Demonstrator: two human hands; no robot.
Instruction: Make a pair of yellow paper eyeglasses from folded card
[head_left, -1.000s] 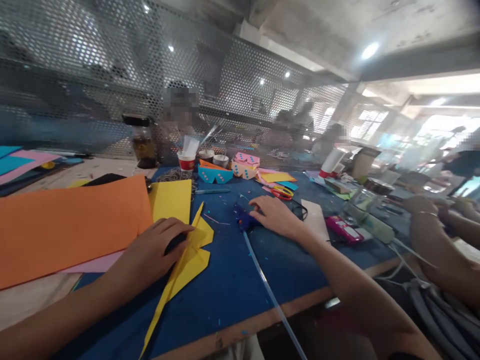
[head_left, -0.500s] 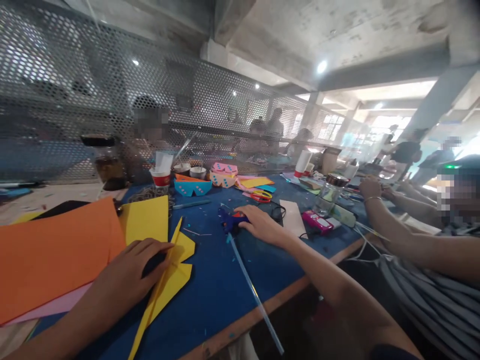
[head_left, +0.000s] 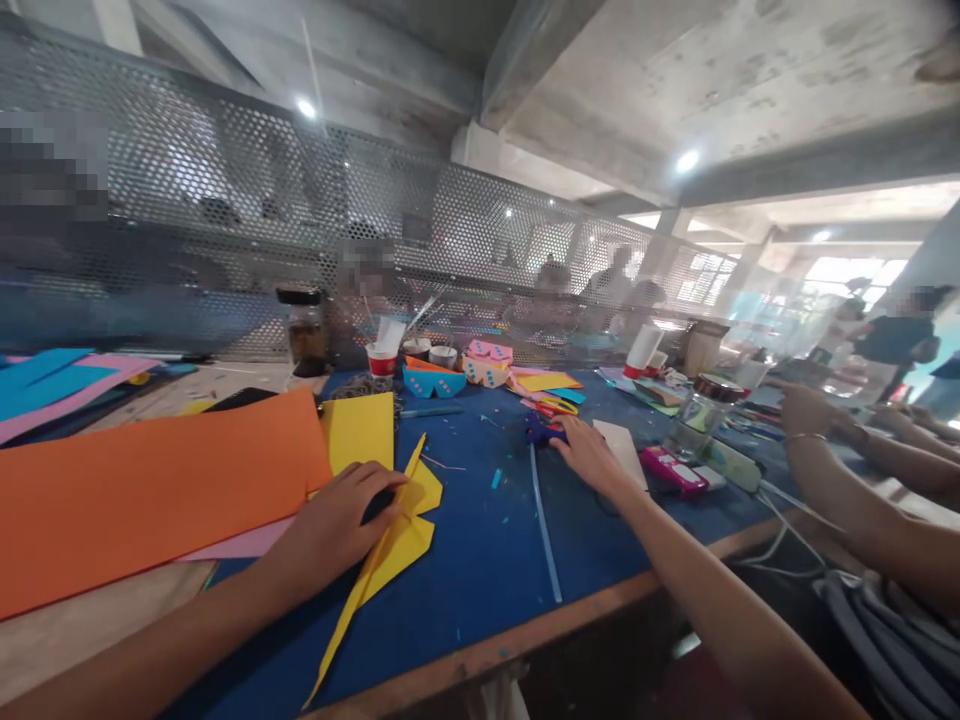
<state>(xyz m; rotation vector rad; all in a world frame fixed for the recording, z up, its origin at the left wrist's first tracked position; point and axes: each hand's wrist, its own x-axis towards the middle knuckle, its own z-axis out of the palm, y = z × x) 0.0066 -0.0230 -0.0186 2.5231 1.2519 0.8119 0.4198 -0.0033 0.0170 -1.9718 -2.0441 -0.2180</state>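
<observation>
My left hand [head_left: 341, 520] pinches a folded yellow foam sheet [head_left: 401, 555] between thumb and fingers. The sheet has a notched, angular outline and stands partly raised at its fold. Farther off to the right, my right hand [head_left: 592, 455] is closed over the handle of a dark blue glue gun [head_left: 538, 432], which rests low at the tabletop; its fingers partly hide it. A long clear glue stick [head_left: 546, 530] trails from the gun toward the front edge. Beyond the hands are blue foam glasses [head_left: 433, 382] with dots and a pair of scissors [head_left: 556, 407].
Orange foam sheets [head_left: 157, 485] lie at left, beside another yellow sheet [head_left: 360, 430]. Paper cups [head_left: 381, 362] stand before the perforated metal screen [head_left: 450, 230]. At right are a glass jar [head_left: 701, 420], a pink box [head_left: 675, 470] and a co-worker's arm [head_left: 840, 480].
The view has swung left. My right hand and the glue gun have shifted a little away and right, drawing the glue stick back from the table edge. My left hand keeps its pinch.
</observation>
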